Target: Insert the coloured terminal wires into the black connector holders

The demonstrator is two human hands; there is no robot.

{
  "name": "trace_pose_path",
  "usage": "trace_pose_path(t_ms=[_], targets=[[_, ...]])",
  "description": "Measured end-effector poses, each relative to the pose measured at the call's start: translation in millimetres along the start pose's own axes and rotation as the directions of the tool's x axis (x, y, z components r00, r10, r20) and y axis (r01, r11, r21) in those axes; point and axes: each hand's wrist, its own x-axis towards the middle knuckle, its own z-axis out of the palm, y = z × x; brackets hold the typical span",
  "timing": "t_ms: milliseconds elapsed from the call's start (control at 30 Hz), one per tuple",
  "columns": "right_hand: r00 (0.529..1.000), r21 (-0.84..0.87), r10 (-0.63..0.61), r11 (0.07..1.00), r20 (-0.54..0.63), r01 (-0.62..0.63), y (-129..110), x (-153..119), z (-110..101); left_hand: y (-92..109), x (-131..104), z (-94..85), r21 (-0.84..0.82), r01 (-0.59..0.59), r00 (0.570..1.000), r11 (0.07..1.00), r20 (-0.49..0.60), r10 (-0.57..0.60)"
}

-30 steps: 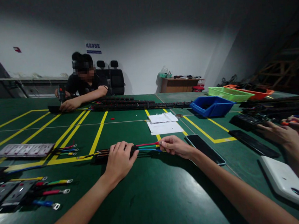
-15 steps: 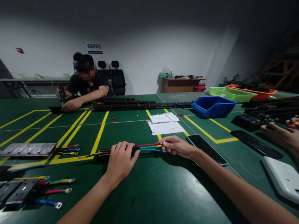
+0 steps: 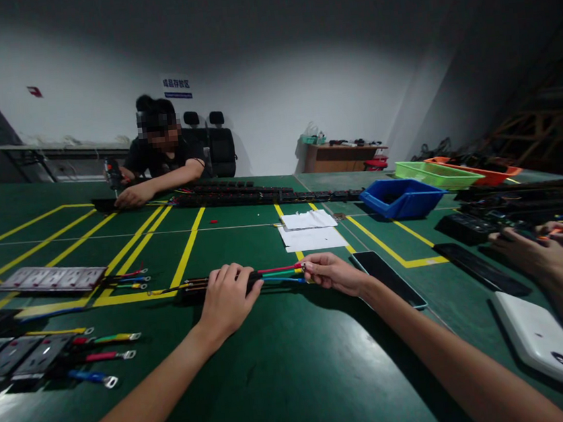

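Note:
My left hand is wrapped over the top of a black wired strip that lies on the green table; its fingers and palm hide most of it. From the strip's right end run red, green and blue wires. My right hand pinches the tip of the red wire between thumb and fingers. The blue wire ends close beneath those fingertips, and whether they touch it I cannot tell. On the left side, a thin lead with a ring terminal sticks out of the strip.
Socket strips with ring-ended wires lie at the left. Right of my hand are a phone, a white device and a co-worker's hands. Papers and a blue bin stand beyond. Across the table a person holds a power screwdriver.
Both my hands keep their places on the strip and the red wire. The view has shifted very slightly.

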Motion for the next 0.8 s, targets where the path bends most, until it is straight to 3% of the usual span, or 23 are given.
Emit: trace_pose_path(t_ms=[800], targets=[[1.000,-0.006,0.013,1.000,0.001,-0.013,0.4,2.6,2.7,0.1,0.2,-1.2,-0.002,-0.005,1.000,1.000,0.005,0.005]])
